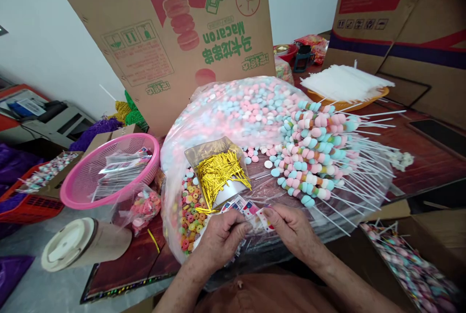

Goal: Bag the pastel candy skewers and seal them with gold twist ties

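Note:
Both hands are at the table's near edge. My left hand [224,235] is closed around a fanned bunch of small printed plastic bags [250,209]. Thumb and fingers of my right hand [291,225] pinch the edge of one printed bag [265,219] beside that bunch. Just beyond them lies an open pack of gold twist ties [222,172]. Coloured ring candies [191,211] lie left of it. To the right is a heap of candy skewers [320,148] on white sticks, and behind spreads a large clear bag of pink, blue and white candies [247,102].
A pink basket [67,196] holds more printed bags at left, near a lidded cup [109,245]. White sticks [342,82] fill an orange basket at back right. A tall carton [138,22] stands behind; a box of wrapped skewers [411,264] sits lower right.

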Available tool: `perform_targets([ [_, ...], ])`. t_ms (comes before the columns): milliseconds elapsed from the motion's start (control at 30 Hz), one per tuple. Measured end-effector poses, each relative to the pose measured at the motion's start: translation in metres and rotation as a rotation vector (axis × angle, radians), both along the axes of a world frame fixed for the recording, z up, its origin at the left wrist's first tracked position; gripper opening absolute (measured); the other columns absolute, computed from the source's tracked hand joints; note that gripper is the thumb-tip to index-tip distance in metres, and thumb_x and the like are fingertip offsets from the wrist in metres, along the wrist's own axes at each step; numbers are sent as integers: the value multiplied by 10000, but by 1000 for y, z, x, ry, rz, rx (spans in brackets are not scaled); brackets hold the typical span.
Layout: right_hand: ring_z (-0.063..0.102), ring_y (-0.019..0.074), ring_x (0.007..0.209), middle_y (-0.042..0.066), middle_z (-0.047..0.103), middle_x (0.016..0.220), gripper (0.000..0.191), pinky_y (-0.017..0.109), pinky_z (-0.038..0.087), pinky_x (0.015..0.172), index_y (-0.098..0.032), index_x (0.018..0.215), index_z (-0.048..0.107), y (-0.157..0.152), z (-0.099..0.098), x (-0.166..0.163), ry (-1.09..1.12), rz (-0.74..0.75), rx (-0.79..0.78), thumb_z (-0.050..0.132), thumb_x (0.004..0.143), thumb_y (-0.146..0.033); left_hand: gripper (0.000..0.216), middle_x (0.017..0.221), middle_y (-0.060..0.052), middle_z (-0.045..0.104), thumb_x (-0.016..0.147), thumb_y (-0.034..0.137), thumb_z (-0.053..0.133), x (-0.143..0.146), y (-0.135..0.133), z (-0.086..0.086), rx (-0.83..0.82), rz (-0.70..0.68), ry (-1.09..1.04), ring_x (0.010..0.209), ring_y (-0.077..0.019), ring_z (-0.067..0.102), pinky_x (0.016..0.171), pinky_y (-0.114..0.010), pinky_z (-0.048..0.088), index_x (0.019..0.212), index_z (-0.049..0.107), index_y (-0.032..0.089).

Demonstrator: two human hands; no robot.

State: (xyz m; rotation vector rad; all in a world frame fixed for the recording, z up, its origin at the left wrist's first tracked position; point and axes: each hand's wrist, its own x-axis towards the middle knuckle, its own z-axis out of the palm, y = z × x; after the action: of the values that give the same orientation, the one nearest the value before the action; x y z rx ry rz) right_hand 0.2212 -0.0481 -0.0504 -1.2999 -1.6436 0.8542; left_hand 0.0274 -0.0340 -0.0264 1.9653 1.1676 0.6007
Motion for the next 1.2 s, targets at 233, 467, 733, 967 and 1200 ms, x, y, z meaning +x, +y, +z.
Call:
perform_targets([
  [233, 527, 257, 753, 113, 628, 859, 173, 345, 364, 589, -192, 751, 610, -2, -34, 132, -953, -327, 250, 470, 808, -276, 200, 726, -47, 668, 853, 243, 468, -22, 10, -2, 225, -26, -107, 698, -152, 597, 669, -252, 447, 812, 654, 185],
  [467, 571, 242, 846, 140, 620, 933, 239, 362, 441, 706, -170, 814, 654, 1, -61, 150, -1013, -152, 370, 417, 839, -156, 182, 779, -57, 696, 832, 208, 502, -30, 16, 1, 269, -42, -117, 738, -169, 614, 717, -288, 448, 881, 677, 198],
  [733, 630, 220, 820, 101, 690, 920, 270, 345, 473, 741, -223, 1033, 647, -4, -24, 137, -772, -91, 508, 445, 859, -181, 221, 720, -61, 680, 850, 262, 472, -30, 21, 4, 238, -22, -47, 682, -164, 590, 676, -296, 442, 825, 678, 186],
  [967, 634, 171, 721, 58, 689, 808, 331, 275, 491, 673, -258, 1052, 641, -12, -3, 98, -665, -7, 409, 411, 837, -153, 235, 732, -63, 677, 855, 277, 465, -33, 18, 6, 197, -51, -50, 689, -160, 581, 671, -286, 435, 829, 679, 184],
  [1200, 610, 145, 655, 47, 666, 726, 344, 223, 461, 587, -245, 1049, 637, -10, -11, 86, -616, 100, 315, 409, 814, -138, 248, 732, -50, 674, 865, 288, 451, -27, 31, 23, 223, -197, 186, 704, -166, 571, 759, -323, 387, 791, 673, 206],
])
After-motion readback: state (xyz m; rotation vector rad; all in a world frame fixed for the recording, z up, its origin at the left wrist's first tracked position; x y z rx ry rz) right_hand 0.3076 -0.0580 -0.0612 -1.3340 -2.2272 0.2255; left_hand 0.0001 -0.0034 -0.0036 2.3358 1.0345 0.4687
